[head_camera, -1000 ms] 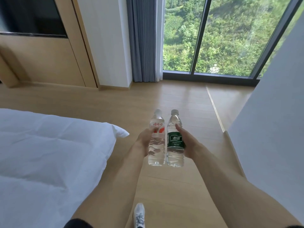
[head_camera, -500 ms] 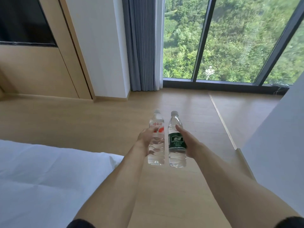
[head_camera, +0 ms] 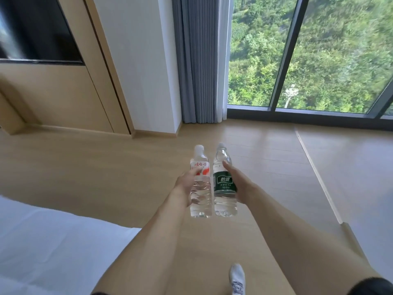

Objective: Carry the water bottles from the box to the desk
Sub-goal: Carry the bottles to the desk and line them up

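I'm looking into a bedroom, likely a hotel room: a bed with white linen at the left, pale wood-plank floor, light wooden wall panelling, grey pleated curtain, and floor-to-ceiling dark-framed window facing green hillside.

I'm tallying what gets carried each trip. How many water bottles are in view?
2. The red-labelled water bottle is in the left hand; the green-labelled water bottle is in the right hand, side by side over the floor. No others show.
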`<action>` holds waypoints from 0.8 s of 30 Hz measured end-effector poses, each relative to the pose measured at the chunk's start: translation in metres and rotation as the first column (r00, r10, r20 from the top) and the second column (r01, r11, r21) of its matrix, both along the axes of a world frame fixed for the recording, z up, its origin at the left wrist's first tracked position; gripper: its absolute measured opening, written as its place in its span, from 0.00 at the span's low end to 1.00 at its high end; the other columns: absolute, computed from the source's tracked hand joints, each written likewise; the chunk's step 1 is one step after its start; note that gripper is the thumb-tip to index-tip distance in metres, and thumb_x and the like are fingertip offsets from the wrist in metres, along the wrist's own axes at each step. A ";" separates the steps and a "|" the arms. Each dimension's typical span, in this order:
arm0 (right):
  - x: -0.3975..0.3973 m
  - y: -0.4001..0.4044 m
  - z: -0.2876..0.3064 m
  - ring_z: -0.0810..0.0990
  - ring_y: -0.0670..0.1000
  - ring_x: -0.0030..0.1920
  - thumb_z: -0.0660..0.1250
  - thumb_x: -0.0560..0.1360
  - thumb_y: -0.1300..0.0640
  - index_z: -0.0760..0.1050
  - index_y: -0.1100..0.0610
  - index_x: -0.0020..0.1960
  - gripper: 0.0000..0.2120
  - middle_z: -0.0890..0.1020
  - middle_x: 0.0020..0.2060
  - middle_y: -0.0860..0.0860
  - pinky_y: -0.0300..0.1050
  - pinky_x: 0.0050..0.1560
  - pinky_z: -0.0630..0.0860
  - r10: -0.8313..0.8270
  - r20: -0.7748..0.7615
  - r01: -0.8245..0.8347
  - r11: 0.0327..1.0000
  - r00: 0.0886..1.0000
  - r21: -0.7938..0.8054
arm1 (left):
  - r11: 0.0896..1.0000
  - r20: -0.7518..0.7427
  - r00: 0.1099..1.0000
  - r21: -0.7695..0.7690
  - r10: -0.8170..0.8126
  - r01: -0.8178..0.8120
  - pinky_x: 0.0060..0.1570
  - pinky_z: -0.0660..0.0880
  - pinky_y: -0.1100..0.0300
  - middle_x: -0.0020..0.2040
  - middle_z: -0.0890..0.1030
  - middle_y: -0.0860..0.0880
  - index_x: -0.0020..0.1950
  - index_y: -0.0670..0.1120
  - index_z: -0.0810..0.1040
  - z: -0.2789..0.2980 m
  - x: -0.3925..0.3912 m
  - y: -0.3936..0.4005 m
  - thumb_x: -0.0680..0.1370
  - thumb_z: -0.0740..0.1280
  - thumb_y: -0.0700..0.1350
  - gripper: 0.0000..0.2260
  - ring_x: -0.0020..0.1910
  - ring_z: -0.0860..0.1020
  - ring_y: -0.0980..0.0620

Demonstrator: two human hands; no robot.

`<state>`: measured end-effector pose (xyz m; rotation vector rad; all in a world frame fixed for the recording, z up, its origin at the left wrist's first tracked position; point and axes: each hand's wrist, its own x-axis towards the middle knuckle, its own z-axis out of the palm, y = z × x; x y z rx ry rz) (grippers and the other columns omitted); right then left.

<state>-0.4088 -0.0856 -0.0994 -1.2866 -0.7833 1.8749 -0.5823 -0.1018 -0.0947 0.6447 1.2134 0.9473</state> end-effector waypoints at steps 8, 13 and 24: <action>0.007 0.165 -0.002 0.83 0.62 0.53 0.67 0.77 0.38 0.72 0.61 0.66 0.30 0.82 0.57 0.64 0.63 0.63 0.77 0.159 0.030 -0.157 0.986 0.987 -0.063 | 0.984 0.006 0.985 -0.042 0.171 -0.170 0.49 0.78 0.47 0.52 0.80 0.37 0.69 0.36 0.77 0.015 0.008 0.134 0.78 0.71 0.50 0.25 0.44 0.80 0.40; 0.007 0.250 -0.001 0.84 0.62 0.57 0.70 0.75 0.37 0.74 0.60 0.66 0.32 0.82 0.60 0.63 0.58 0.52 0.83 0.231 0.082 -0.223 0.970 0.969 -0.095 | 0.965 0.007 0.966 -0.043 0.258 -0.257 0.45 0.77 0.50 0.50 0.79 0.39 0.69 0.37 0.76 0.022 0.007 0.201 0.78 0.70 0.51 0.25 0.40 0.79 0.42; -0.056 0.377 -0.015 0.86 0.61 0.47 0.71 0.74 0.37 0.74 0.59 0.65 0.31 0.85 0.52 0.62 0.57 0.45 0.83 0.361 0.093 -0.349 0.929 0.928 -0.119 | 0.926 -0.009 0.927 -0.046 0.374 -0.374 0.52 0.75 0.42 0.51 0.79 0.38 0.70 0.40 0.73 0.004 -0.043 0.307 0.78 0.71 0.51 0.25 0.47 0.78 0.39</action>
